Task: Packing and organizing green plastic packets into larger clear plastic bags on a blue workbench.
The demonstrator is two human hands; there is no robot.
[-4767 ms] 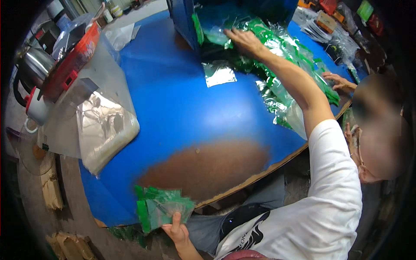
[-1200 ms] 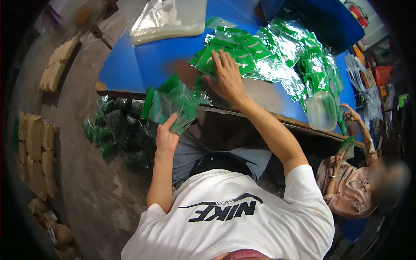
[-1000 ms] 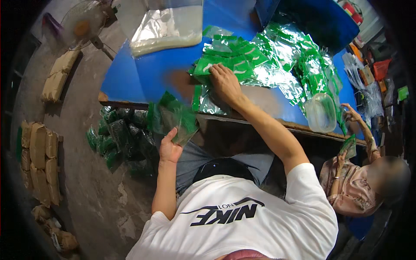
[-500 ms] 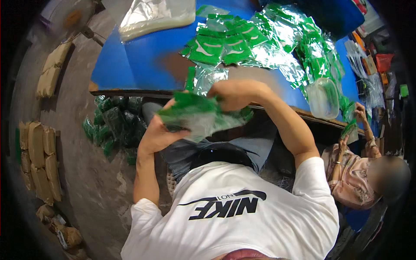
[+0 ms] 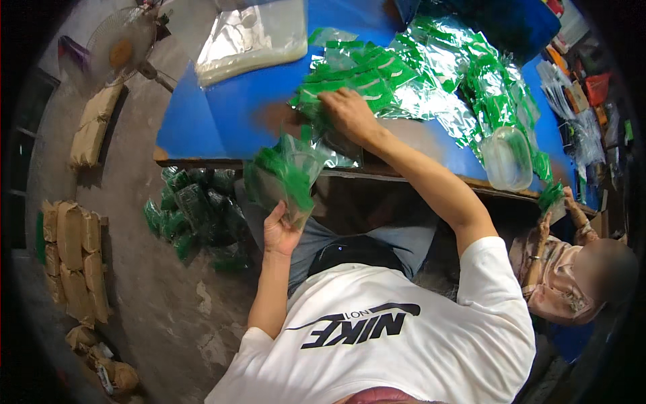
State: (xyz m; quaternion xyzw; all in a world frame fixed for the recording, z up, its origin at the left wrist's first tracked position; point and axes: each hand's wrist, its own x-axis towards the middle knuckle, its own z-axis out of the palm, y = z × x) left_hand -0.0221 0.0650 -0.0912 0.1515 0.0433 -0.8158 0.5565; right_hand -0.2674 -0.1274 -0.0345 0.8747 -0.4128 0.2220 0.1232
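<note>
My left hand is closed round the lower end of a bunch of clear plastic bags with green print, held upright before the table's near edge. The bags fan out above my thumb. My right hand reaches over the table with its fingers curled down on a green packet at the near left side of a spread pile of green packets. Its fingertips are partly hidden. Below that hand, another clear bag lies at the table edge.
A stack of clear bags lies at the back left of the blue table. A clear plastic tub stands at the right edge. Filled green bags and brown parcels are on the floor. At right a person handles a green packet.
My right hand has left the bunch and moved up and forward onto the pile. My left hand has shifted right and slightly down, and its bunch now stands more upright.
</note>
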